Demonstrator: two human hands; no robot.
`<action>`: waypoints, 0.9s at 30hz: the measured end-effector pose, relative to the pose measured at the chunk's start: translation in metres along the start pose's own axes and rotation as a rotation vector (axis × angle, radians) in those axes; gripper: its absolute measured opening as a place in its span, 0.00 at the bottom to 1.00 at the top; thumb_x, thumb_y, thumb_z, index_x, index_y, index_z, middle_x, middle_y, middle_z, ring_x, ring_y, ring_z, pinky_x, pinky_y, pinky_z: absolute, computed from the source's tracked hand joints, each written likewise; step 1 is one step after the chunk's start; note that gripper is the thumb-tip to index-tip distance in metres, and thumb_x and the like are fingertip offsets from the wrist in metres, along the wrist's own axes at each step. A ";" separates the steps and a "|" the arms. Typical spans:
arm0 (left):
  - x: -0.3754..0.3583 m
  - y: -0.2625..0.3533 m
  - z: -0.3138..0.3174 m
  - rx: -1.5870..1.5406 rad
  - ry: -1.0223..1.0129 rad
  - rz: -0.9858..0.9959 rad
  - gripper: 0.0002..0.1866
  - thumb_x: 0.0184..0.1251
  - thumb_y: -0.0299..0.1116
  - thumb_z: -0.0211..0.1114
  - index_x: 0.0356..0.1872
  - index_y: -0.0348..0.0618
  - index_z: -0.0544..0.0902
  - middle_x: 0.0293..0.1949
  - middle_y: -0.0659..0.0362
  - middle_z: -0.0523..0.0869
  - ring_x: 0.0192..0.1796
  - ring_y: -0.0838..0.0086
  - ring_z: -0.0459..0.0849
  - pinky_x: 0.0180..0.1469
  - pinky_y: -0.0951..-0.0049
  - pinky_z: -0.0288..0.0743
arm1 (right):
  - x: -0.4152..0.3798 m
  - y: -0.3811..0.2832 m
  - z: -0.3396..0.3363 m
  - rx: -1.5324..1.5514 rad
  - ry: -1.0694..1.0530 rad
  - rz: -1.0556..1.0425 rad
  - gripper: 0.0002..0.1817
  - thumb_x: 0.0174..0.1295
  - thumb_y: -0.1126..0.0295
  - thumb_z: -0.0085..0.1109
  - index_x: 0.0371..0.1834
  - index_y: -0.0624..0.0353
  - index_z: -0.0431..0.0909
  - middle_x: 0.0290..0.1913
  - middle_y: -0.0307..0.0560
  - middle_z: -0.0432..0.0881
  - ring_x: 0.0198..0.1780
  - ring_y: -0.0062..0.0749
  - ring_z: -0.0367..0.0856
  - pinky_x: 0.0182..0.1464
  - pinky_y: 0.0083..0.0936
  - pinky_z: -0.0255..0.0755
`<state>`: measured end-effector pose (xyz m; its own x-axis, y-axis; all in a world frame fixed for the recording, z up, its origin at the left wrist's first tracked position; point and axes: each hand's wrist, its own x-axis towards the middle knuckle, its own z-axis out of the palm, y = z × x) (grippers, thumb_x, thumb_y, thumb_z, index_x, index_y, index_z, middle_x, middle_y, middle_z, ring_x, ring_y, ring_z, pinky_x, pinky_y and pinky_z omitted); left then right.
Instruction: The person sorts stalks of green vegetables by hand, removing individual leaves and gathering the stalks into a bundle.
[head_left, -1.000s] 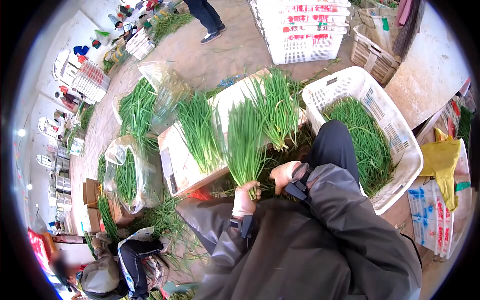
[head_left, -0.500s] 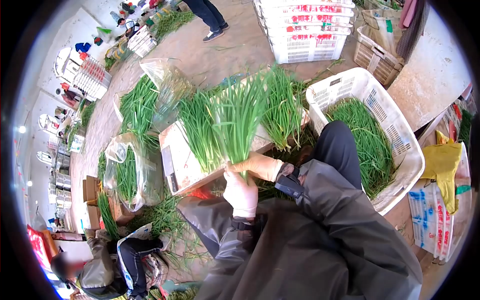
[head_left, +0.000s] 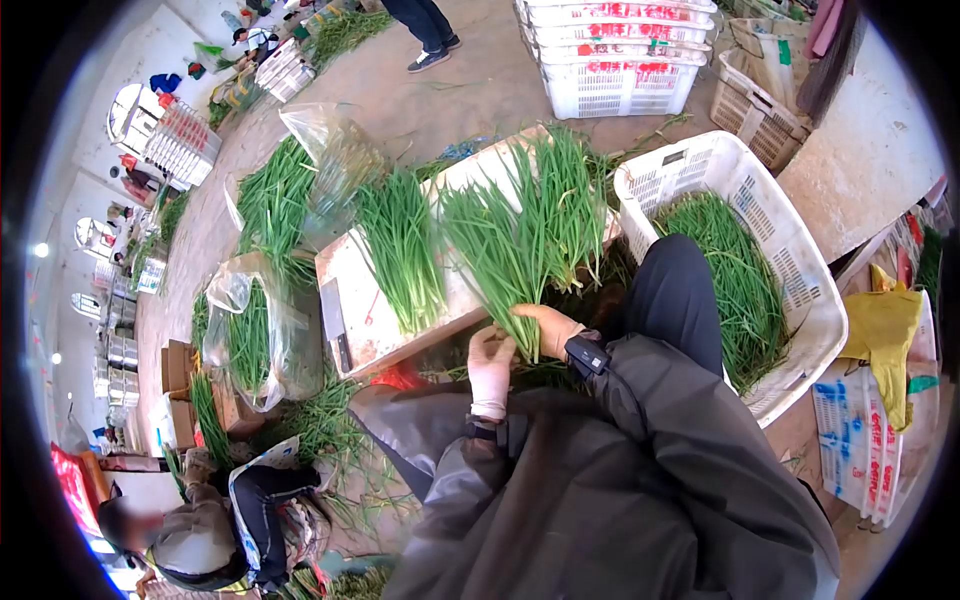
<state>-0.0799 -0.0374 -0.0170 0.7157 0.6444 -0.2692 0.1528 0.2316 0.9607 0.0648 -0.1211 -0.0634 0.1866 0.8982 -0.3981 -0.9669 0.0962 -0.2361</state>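
Observation:
My right hand (head_left: 546, 330) is closed around the stem ends of a bunch of long green stalks (head_left: 497, 250), whose leafy tops fan up and to the left over a pale board (head_left: 375, 312). Just left of those stem ends is my left hand (head_left: 490, 368), gloved, with fingers curled and thumb apart; nothing shows between them. One green bunch (head_left: 405, 255) lies on the board's left part. Another bunch (head_left: 572, 205) lies at its right end, partly behind the held stalks.
A white crate (head_left: 800, 270) of green stalks stands right of my knee. Stacked white crates (head_left: 622, 85) are beyond the board. Plastic bags (head_left: 300, 340) of stalks stand to the left. A co-worker (head_left: 195, 540) sits at lower left; another person's legs (head_left: 425, 30) show at the top.
The held bunch has moved right and now leans left. My left hand has come off the stems and its fingers have parted. My right hand has shifted slightly right with the bunch.

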 end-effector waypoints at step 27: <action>0.013 -0.041 0.011 0.085 -0.072 -0.102 0.13 0.67 0.35 0.70 0.46 0.38 0.81 0.27 0.60 0.86 0.21 0.76 0.80 0.22 0.74 0.71 | -0.050 -0.012 0.065 -1.935 0.414 -0.580 0.25 0.60 0.41 0.65 0.38 0.54 0.87 0.36 0.52 0.89 0.42 0.52 0.88 0.47 0.43 0.80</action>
<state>-0.0690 -0.0467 -0.0596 0.7404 0.5659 -0.3628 0.2821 0.2283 0.9318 0.0558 -0.1396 0.0168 0.6250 0.7804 -0.0170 0.5512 -0.4566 -0.6983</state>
